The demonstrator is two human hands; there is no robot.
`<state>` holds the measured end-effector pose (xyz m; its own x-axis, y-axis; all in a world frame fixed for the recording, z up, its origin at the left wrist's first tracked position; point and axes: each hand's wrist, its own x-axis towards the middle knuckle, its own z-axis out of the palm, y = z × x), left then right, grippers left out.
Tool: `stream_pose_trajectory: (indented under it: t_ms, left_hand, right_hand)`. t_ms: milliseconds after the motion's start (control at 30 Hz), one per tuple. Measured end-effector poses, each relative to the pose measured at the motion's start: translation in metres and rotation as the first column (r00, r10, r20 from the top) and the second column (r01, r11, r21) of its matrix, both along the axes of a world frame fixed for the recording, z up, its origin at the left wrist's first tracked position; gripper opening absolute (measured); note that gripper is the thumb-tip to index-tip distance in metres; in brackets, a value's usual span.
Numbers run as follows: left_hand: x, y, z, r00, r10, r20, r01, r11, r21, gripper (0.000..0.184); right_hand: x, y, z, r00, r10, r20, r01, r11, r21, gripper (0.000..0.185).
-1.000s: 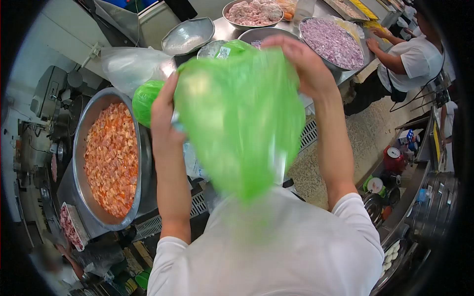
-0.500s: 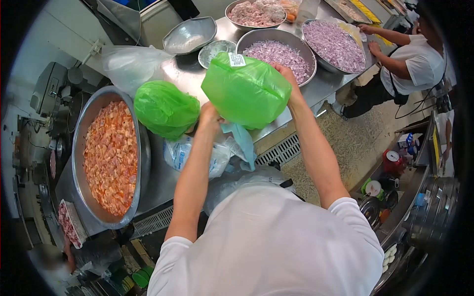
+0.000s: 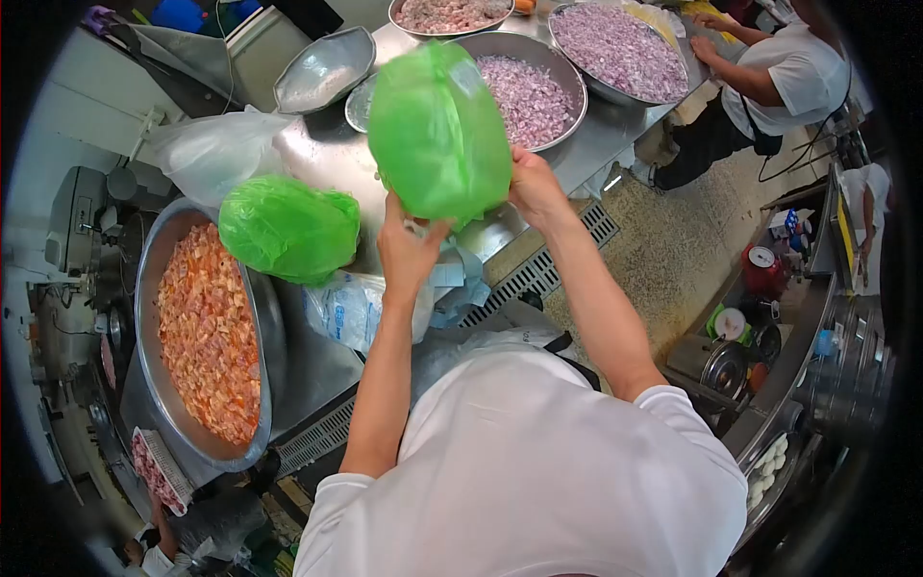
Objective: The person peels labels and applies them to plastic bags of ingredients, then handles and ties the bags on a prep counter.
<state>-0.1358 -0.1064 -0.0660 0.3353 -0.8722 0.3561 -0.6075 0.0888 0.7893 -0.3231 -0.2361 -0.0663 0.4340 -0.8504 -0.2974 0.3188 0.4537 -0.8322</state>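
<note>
A puffed-out green plastic bag [image 3: 437, 135] with a pale label stands tilted up between my hands, above the table. My left hand [image 3: 409, 240] grips its lower left edge, thumb stretched across the bottom. At the lower right side, the fingers of my right hand [image 3: 538, 188] are closed on the plastic; the bag partly hides them. Whatever is inside the bag cannot be seen. Another full green bag [image 3: 288, 229] rests on the table to the left of my left hand. Below my hands lie a clear plastic packet with blue print [image 3: 351, 310] and a light blue crumpled sheet [image 3: 461, 288].
A large metal tub [image 3: 264, 423] of seasoned meat chunks stands at the left. Bowls of chopped onion [image 3: 529, 101] and minced meat [image 3: 452, 13] line the far side, beside a metal dish [image 3: 327, 72]. A co-worker [image 3: 784, 82] stands at the right end.
The held green bag has turned more upright and shifted slightly left in view. Both hands have moved closer beneath it. My view has shifted a little.
</note>
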Motion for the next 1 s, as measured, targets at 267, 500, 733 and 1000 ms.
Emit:
stream_pose_trajectory:
  t_ms: [267, 500, 733, 1000]
  left_hand:
    - [0.040, -0.026, -0.046, 0.973, 0.066, -0.220, -0.024, 0.982, 0.188, 0.045]
    - [0.007, 0.018, -0.013, 0.885, 0.190, -0.425, -0.200, 0.980, 0.023, 0.036]
    - [-0.012, 0.042, 0.024, 0.711, -0.030, -0.703, 0.097, 0.994, 0.056, 0.024]
    - [-0.006, 0.055, 0.051, 0.516, -0.238, -0.823, 0.402, 0.915, -0.012, 0.032]
  right_hand:
    - [-0.006, 0.010, -0.078, 0.945, 0.027, 0.326, -0.097, 0.975, 0.200, 0.022]
    - [-0.042, 0.021, -0.064, 0.894, 0.035, 0.446, -0.080, 0.993, 0.082, 0.022]
    - [-0.057, 0.042, -0.043, 0.679, 0.214, 0.702, -0.272, 0.962, -0.030, 0.025]
    - [0.008, 0.120, 0.014, 0.861, 0.509, -0.022, -0.483, 0.802, -0.352, 0.025]
